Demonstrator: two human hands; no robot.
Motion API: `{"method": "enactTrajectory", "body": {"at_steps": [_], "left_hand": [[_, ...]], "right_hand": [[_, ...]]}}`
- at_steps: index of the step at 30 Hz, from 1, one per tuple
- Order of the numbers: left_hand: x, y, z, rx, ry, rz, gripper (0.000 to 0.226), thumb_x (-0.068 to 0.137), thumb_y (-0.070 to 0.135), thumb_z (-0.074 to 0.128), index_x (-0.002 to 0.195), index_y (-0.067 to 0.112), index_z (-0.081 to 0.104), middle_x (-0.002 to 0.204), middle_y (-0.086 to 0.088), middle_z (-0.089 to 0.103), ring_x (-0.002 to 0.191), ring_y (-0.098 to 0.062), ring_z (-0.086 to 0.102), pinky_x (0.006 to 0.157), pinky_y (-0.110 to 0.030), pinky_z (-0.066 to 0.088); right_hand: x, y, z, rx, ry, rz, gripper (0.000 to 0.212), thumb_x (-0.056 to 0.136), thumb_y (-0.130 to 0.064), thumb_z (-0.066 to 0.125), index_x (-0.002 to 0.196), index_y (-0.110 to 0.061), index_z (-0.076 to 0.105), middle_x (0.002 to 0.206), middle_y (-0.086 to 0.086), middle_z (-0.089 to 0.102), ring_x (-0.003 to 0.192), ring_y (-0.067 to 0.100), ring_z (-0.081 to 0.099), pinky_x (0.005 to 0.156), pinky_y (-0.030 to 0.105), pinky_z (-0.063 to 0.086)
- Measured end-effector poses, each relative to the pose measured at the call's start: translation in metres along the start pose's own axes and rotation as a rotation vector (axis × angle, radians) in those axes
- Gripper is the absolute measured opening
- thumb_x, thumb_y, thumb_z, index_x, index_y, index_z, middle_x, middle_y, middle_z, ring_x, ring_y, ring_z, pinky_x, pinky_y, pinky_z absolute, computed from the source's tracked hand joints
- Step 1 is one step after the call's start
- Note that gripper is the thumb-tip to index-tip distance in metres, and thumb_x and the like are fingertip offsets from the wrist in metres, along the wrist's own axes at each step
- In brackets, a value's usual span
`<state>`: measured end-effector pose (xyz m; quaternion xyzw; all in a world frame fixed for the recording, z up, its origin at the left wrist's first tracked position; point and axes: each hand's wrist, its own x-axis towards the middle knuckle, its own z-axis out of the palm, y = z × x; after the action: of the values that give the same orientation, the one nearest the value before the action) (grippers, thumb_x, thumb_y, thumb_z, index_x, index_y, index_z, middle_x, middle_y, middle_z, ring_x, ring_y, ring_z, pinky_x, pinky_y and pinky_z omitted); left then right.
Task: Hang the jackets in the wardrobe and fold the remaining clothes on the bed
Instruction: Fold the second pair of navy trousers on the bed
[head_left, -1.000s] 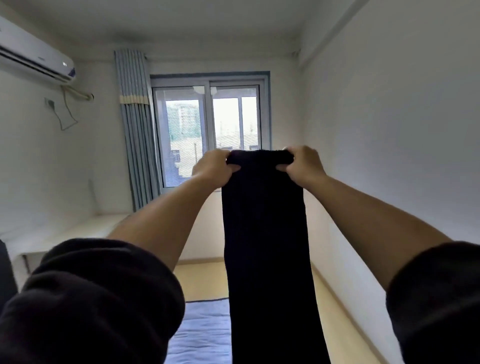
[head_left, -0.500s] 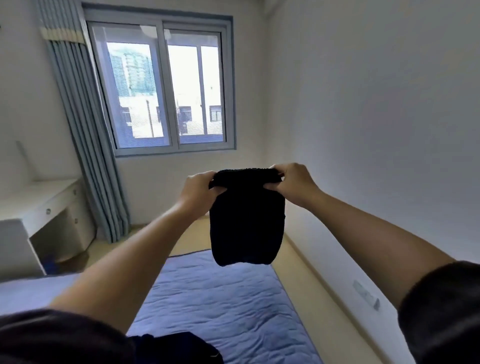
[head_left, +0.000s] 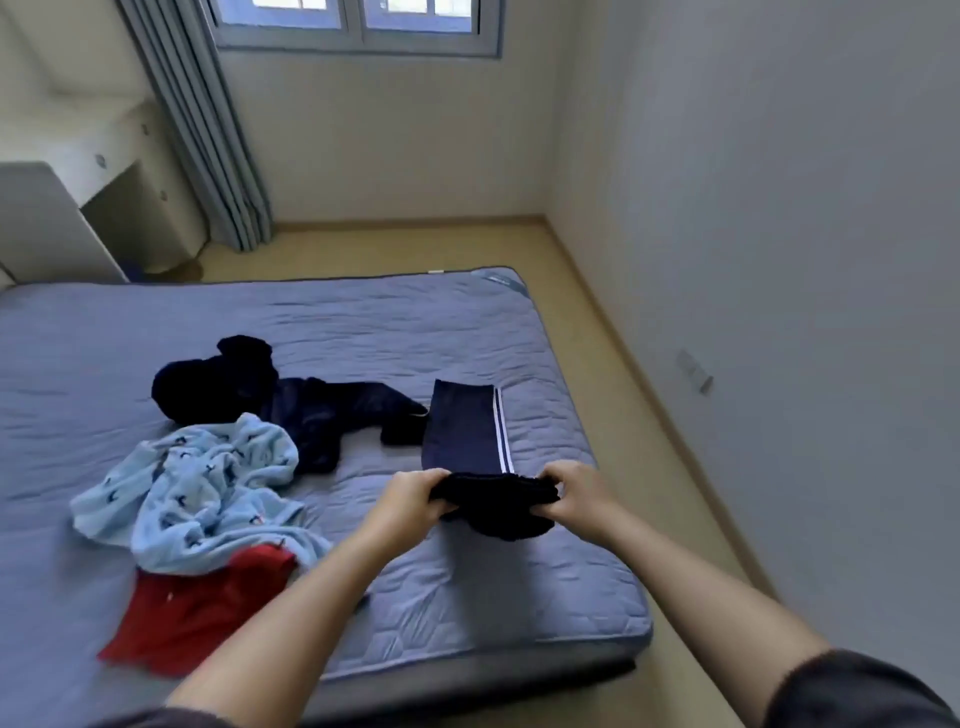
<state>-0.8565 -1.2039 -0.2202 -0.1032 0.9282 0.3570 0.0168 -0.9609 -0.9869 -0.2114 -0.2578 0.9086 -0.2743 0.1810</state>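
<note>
Daylight comes through a grey-framed window (head_left: 358, 28) in the far wall (head_left: 395, 135), with a blue-grey curtain (head_left: 205, 130) hanging at its left, beside a pale desk (head_left: 88, 150). A light wood-coloured floor (head_left: 415, 244) runs between the blue quilted bed (head_left: 363, 322) and the plain white right wall (head_left: 779, 208). That wall carries what looks like a socket plate (head_left: 695, 370).

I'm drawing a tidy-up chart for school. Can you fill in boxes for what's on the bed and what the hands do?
Held: black folded knit garment
Left hand: grips its left end
Right hand: grips its right end
Folded: navy trousers with white side stripes, beyond the hands
Unfolded: light blue printed fleece garment; red cloth garment; dark navy crumpled clothes
Bed: blue-grey quilted mattress
</note>
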Motion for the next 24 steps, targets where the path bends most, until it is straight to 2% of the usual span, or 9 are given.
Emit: {"method": "enactTrajectory", "body": {"at_steps": [4,6,8,10,13,16,18,22,24], "left_hand": [[-0.083,-0.002,0.054,-0.008,-0.086,-0.063,0.006,0.082,0.011,0.07,0.084,0.007,0.066,0.077,-0.003,0.066,0.078,-0.016,0.061,0.062,-0.023,0.035],[-0.114,0.003,0.072,0.019,-0.152,-0.069,0.006,0.082,0.013,0.07,0.086,0.009,0.067,0.077,0.003,0.064,0.079,-0.013,0.06,0.061,-0.02,0.033],[-0.137,0.009,0.084,0.054,-0.249,-0.064,0.009,0.083,0.017,0.07,0.086,0.009,0.066,0.076,0.004,0.063,0.081,-0.016,0.061,0.063,-0.023,0.035],[-0.149,0.016,0.088,0.055,-0.36,-0.078,0.014,0.082,0.018,0.07,0.086,0.005,0.066,0.078,-0.002,0.067,0.078,-0.017,0.062,0.067,-0.029,0.042],[-0.148,0.019,0.087,0.003,-0.477,-0.122,0.017,0.084,0.016,0.067,0.092,0.001,0.066,0.087,-0.011,0.072,0.07,-0.013,0.061,0.069,-0.029,0.05],[-0.122,0.012,0.081,-0.003,-0.418,-0.142,0.02,0.086,0.02,0.065,0.095,0.002,0.067,0.089,-0.011,0.071,0.077,-0.016,0.062,0.071,-0.03,0.047],[-0.094,-0.001,0.079,0.006,-0.35,-0.145,0.022,0.086,0.023,0.065,0.094,0.002,0.066,0.089,-0.014,0.068,0.08,-0.022,0.059,0.071,-0.033,0.043],[-0.018,-0.038,0.087,-0.105,-0.299,-0.157,0.021,0.088,0.023,0.064,0.102,0.008,0.068,0.099,-0.005,0.069,0.097,-0.02,0.062,0.088,-0.04,0.047],[0.03,-0.064,0.096,-0.178,-0.269,-0.214,0.019,0.089,0.021,0.062,0.104,0.009,0.066,0.099,-0.004,0.07,0.099,-0.022,0.063,0.088,-0.041,0.048]], "right_hand": [[-0.085,0.031,0.039,0.016,-0.097,-0.021,0.014,0.072,-0.016,0.076,0.075,-0.02,0.063,0.082,0.002,0.064,0.079,0.016,0.056,0.063,0.025,0.033],[-0.117,0.043,0.05,0.022,-0.15,-0.017,0.013,0.071,-0.015,0.077,0.081,-0.015,0.067,0.081,0.0,0.065,0.079,0.013,0.056,0.063,0.024,0.034],[-0.14,0.054,0.056,0.011,-0.226,-0.017,0.014,0.07,-0.016,0.077,0.078,-0.017,0.066,0.07,-0.01,0.059,0.07,0.007,0.053,0.057,0.017,0.034],[-0.155,0.062,0.056,0.031,-0.322,-0.002,0.022,0.069,-0.017,0.078,0.067,-0.025,0.058,0.059,-0.016,0.053,0.056,-0.004,0.049,0.052,0.012,0.036],[-0.157,0.068,0.054,0.149,-0.408,0.055,0.026,0.071,-0.015,0.077,0.062,-0.027,0.056,0.054,-0.014,0.053,0.047,-0.006,0.046,0.047,0.011,0.035],[-0.132,0.07,0.05,0.312,-0.375,0.083,0.026,0.075,-0.002,0.072,0.069,-0.026,0.061,0.063,-0.015,0.061,0.058,-0.005,0.053,0.057,0.014,0.041],[-0.103,0.071,0.05,0.386,-0.324,0.119,0.024,0.078,0.001,0.069,0.076,-0.022,0.064,0.071,-0.006,0.064,0.065,0.0,0.056,0.061,0.014,0.044],[-0.017,0.084,0.058,0.455,-0.286,0.167,0.018,0.083,-0.002,0.066,0.089,-0.019,0.065,0.083,-0.001,0.065,0.075,0.009,0.06,0.066,0.016,0.046],[0.035,0.098,0.069,0.476,-0.275,0.194,0.018,0.085,-0.005,0.065,0.093,-0.021,0.064,0.088,-0.001,0.065,0.08,0.012,0.06,0.069,0.018,0.047]]}}
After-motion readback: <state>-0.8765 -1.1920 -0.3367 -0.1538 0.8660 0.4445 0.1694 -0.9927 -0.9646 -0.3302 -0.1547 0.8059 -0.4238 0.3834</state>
